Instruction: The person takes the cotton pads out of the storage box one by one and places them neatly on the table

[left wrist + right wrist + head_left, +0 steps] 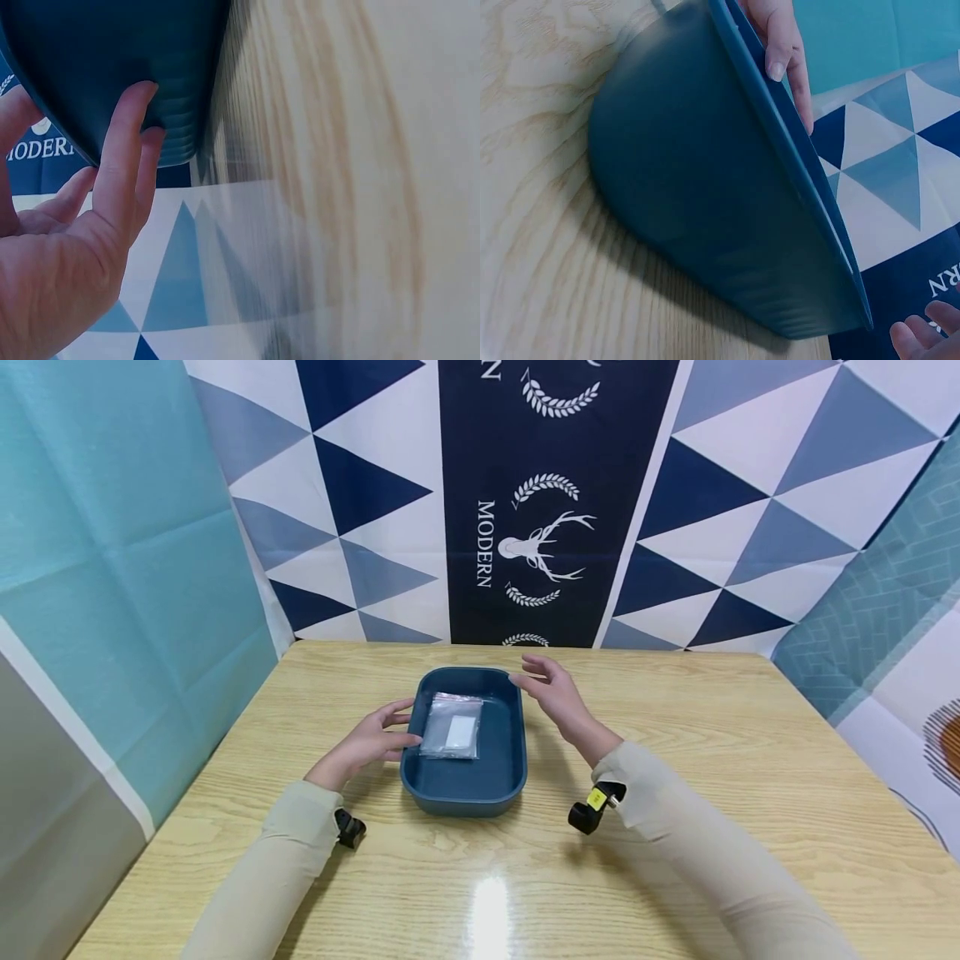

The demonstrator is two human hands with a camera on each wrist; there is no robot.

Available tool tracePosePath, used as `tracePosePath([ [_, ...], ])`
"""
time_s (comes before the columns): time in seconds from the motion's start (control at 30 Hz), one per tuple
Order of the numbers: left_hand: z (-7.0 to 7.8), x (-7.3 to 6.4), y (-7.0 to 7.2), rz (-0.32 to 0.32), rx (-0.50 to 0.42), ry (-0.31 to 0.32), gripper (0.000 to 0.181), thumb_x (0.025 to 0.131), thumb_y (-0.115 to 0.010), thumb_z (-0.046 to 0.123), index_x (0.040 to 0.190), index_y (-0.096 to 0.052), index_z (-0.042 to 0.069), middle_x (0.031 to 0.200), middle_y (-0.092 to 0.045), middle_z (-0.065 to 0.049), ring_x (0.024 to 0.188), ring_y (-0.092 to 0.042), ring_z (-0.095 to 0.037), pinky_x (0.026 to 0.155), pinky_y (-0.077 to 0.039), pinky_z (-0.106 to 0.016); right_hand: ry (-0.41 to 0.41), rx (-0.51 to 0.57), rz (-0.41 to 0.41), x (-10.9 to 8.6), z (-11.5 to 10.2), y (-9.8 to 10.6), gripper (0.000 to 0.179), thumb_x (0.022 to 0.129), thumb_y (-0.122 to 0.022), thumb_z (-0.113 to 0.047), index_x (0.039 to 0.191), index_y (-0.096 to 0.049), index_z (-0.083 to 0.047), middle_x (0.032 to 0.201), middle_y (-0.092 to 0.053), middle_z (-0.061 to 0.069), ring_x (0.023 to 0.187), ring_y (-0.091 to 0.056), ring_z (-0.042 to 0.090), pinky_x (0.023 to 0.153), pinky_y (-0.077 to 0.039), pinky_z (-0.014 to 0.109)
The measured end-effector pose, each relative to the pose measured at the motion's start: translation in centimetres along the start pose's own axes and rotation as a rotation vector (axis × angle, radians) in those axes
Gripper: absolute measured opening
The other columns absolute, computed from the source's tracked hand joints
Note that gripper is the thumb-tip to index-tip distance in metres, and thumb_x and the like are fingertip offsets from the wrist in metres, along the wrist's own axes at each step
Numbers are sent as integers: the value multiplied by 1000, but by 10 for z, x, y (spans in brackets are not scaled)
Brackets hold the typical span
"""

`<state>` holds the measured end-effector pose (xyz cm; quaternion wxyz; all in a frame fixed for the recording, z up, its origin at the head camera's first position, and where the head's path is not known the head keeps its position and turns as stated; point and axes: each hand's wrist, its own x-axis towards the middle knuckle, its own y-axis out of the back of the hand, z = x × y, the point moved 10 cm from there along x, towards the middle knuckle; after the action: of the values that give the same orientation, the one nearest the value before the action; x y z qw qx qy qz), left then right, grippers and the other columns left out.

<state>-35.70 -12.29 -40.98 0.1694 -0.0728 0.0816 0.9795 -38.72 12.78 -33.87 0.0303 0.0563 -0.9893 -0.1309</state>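
Note:
A dark blue rectangular plastic bin with rounded corners stands on the table. Inside it, toward its left side, lie clear zip-top plastic bags with a white rectangular patch. My left hand is at the bin's left side, its thumb by the rim. In the left wrist view, loosely bent fingers of that hand touch the outer wall. Beside the far right corner, my right hand hovers with fingers extended. The right wrist view shows its fingertips apart from the bin, holding nothing.
The light wood table spreads around the bin. A patterned cloth with triangles and a deer print hangs along the back edge. A teal cloth hangs at the left. Each wrist carries a black camera mount.

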Motion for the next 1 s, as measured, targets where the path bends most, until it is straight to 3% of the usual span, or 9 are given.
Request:
tracePosePath([
  [0.5,2,-2,0,12,-1,-10,71,87,-65,5,147,-27,14,140,-33,-21,107,-56,-32,82,-52,-40,-59,46,-4,15,-6,-29,52,89,-63,-26,134,-46,-9,134,-46,13,120,-46,25,99,-40,39],
  [0.73,1,-3,0,14,-2,-9,71,87,-65,6,147,-27,13,140,-33,-21,108,-56,-34,81,-52,-40,-68,170,-27,24,-7,-42,50,90,-61,-20,135,-45,-3,135,-45,17,120,-45,28,101,-38,42],
  [1.0,3,-2,-1,19,-8,-7,71,87,-64,4,147,-28,13,140,-33,-21,109,-55,-34,81,-52,-41,-132,262,-31,31,0,-54,50,90,-61,-19,134,-45,-2,134,-45,17,125,-40,36,103,-35,43],
])
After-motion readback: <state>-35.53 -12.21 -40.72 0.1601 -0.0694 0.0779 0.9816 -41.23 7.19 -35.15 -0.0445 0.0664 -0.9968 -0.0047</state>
